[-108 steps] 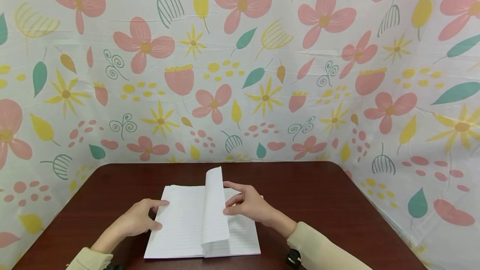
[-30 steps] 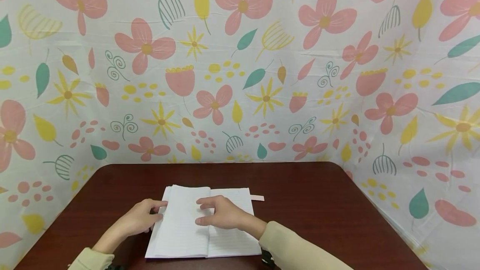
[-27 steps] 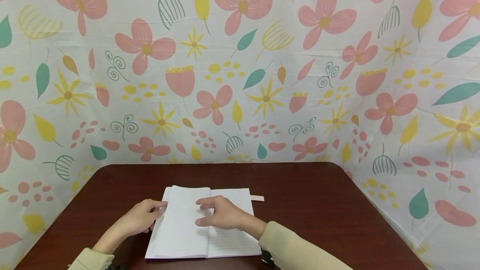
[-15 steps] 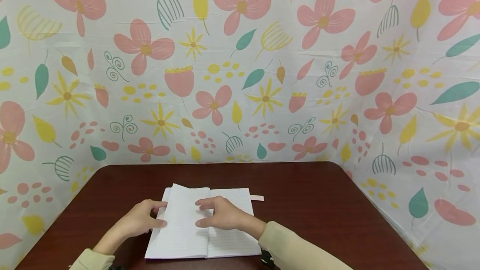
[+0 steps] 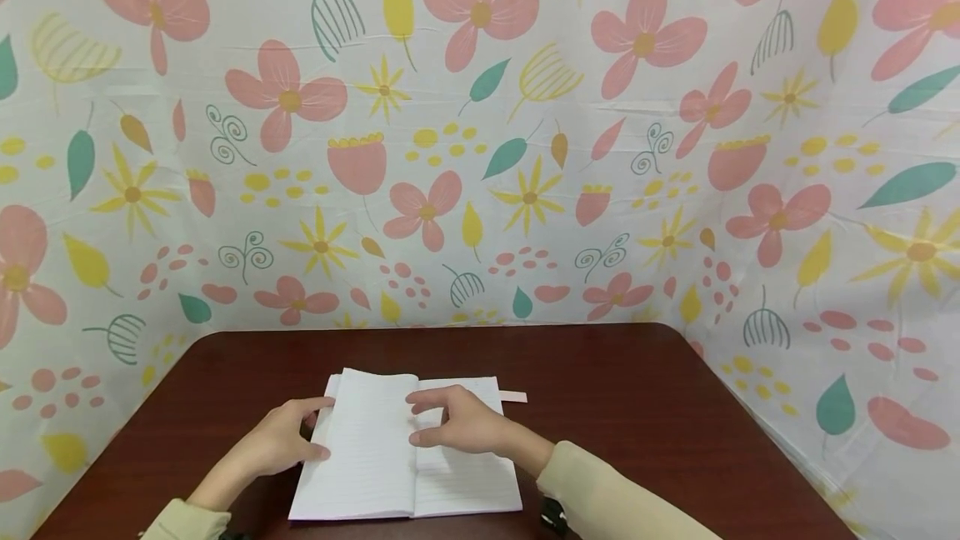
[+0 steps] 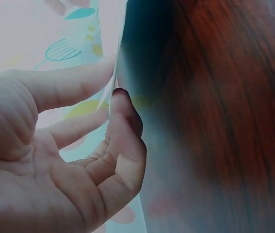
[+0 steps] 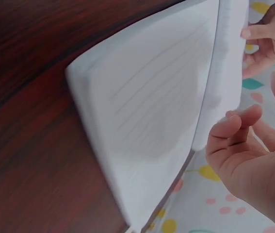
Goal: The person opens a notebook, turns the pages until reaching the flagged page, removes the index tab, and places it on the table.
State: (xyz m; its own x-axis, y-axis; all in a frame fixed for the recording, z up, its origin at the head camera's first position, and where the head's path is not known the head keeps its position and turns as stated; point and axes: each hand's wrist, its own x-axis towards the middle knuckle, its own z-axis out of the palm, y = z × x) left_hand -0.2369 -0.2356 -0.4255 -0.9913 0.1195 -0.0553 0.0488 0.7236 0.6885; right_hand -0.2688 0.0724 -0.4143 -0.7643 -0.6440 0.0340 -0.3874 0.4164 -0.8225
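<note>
Since the earliest frame, the page that stood upright over the spine has come down flat onto the left stack, and the right hand (image 5: 463, 426) has drifted from the left page back over the spine, now hovering just above the fold with its fingers loosely spread and holding nothing. Directly under its palm lies the open lined notebook (image 5: 375, 457), resting flat on the dark tabletop (image 5: 637, 407), with the right page running out beneath the wrist. Beyond the fingertips, a small pink tab (image 5: 513, 396) pokes out from the far right edge of the notebook.

Across the spine, the left hand (image 5: 281, 442) sits at the outer edge of the left pages; the left wrist view shows a thin sheet edge caught between thumb and forefinger (image 6: 109, 73), so it pinches the page margin lightly.

The risks look modest. The left pages sit fanned and slightly raised at the far corner, so if the pinch slackens they may spring back over the spine. A fingertip dragged across thin paper could catch two sheets or crease a corner. Pressure on one side only could also slide the notebook over the smooth tabletop, away from the right hand.
</note>
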